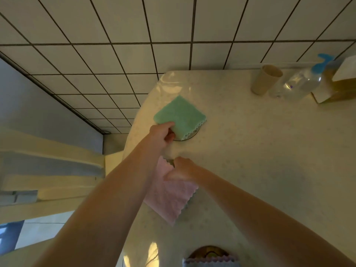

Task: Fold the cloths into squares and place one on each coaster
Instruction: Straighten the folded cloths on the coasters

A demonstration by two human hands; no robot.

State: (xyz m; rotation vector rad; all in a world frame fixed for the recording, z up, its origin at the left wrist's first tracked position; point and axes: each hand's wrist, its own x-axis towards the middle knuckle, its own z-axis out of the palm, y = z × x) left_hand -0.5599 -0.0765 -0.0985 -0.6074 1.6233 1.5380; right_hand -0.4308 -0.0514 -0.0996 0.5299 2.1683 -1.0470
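Because the folded green cloth (pixel 181 115) looks soft and light, its 7 o'clock corner is pinched by the left hand (pixel 162 133); the pink cloth (pixel 169 197) is gripped by the right hand (pixel 182 169).

One head-worn wide-angle view looks steeply down from above and behind both forearms, close over the table (pixel 250 151); the tiled floor (pixel 96 64) lies beyond the left grip (pixel 161 133), past the table's edge.
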